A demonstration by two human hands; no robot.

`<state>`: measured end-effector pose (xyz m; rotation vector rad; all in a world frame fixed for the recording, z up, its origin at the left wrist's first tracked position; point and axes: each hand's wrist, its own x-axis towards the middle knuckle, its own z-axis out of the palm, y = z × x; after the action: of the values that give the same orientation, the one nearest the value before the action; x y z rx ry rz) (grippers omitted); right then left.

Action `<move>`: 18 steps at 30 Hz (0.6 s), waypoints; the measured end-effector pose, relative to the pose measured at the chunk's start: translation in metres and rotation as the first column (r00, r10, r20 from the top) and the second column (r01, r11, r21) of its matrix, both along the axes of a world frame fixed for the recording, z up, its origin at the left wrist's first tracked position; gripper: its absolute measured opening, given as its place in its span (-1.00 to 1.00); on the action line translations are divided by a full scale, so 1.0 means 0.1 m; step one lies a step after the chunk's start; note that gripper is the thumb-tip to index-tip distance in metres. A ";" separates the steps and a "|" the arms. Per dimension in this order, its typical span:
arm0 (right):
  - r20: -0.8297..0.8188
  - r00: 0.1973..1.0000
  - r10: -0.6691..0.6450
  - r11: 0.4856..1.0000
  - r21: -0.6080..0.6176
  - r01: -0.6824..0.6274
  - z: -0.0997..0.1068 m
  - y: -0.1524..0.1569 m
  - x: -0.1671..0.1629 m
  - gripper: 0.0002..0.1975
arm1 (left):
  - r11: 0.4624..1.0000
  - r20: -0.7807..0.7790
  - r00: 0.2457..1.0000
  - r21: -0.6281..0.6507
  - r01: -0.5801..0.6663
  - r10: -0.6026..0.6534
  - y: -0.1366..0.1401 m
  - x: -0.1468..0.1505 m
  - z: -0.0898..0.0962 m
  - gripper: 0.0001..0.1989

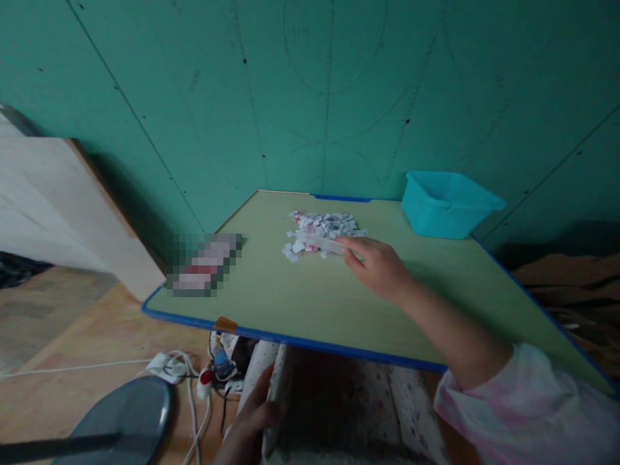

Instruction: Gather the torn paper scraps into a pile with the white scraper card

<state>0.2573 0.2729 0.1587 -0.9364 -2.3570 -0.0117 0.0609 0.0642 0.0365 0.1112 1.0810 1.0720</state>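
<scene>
My right hand (375,265) reaches over the tabletop, its fingers closed on one end of a pale flat strip (329,245). The far end of the strip lies over a heap of small torn paper scraps (332,225), mostly white with some pink; whether it touches them I cannot tell. Below the table's front edge, my left hand (256,413) is closed around the rim of a white, dark-speckled open container (277,394). The container's inside is dark, and part of it is hidden under the table.
A turquoise plastic bin (448,206) stands at the table's (300,303) back right. A blurred-out flat item (206,265) lies at the left. Behind rises a green wall (329,97). White cables, a power strip (167,368) and a grey round base (126,420) are on the floor.
</scene>
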 end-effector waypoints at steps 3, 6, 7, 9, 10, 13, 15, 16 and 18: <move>0.112 0.993 -0.033 0.998 0.055 0.027 0.01 -0.01 -0.03 -0.65 | 0.998 0.034 0.999 0.050 -0.037 0.035 -0.01 0.05 0.12 -0.21; 0.107 0.981 -0.164 0.983 0.104 0.153 0.05 0.02 0.05 -0.65 | 0.993 0.033 0.995 0.078 -0.092 0.089 -0.02 0.09 0.20 -0.34; 0.088 0.976 -0.202 0.975 0.115 0.191 0.06 0.04 0.08 -0.65 | 0.992 0.021 0.995 0.069 -0.103 0.102 -0.02 0.10 0.21 -0.34; 0.035 0.971 -0.237 0.964 0.129 0.231 0.07 0.06 0.12 -0.66 | 0.993 -0.009 0.994 0.057 -0.108 0.108 -0.01 0.10 0.18 -0.27; 0.009 0.973 -0.230 0.965 0.134 0.227 0.07 0.07 0.13 -0.66 | 0.994 -0.018 0.995 0.049 -0.102 0.103 -0.01 0.09 0.17 -0.23; -0.011 0.994 -0.112 0.983 0.145 0.112 0.02 0.02 0.07 -0.68 | 0.994 -0.039 0.993 0.015 -0.110 0.111 -0.02 0.08 0.16 -0.32; 0.027 0.999 -0.021 0.988 0.155 0.016 -0.03 -0.03 0.00 -0.69 | 0.990 -0.034 0.990 0.022 -0.139 0.140 -0.03 0.10 0.19 -0.45; 0.049 0.999 0.005 0.987 0.161 -0.013 -0.04 -0.05 -0.03 -0.68 | 0.989 -0.031 0.989 0.030 -0.144 0.145 -0.03 0.11 0.22 -0.46; 0.083 0.996 -0.006 0.984 0.177 -0.009 -0.05 -0.07 -0.05 -0.67 | 0.990 -0.015 0.990 0.032 -0.139 0.140 -0.03 0.12 0.26 -0.44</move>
<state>0.2521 0.2661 0.1534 -0.8627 -2.3870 -0.2607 0.0733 0.0609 0.0621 0.0706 1.1008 1.2154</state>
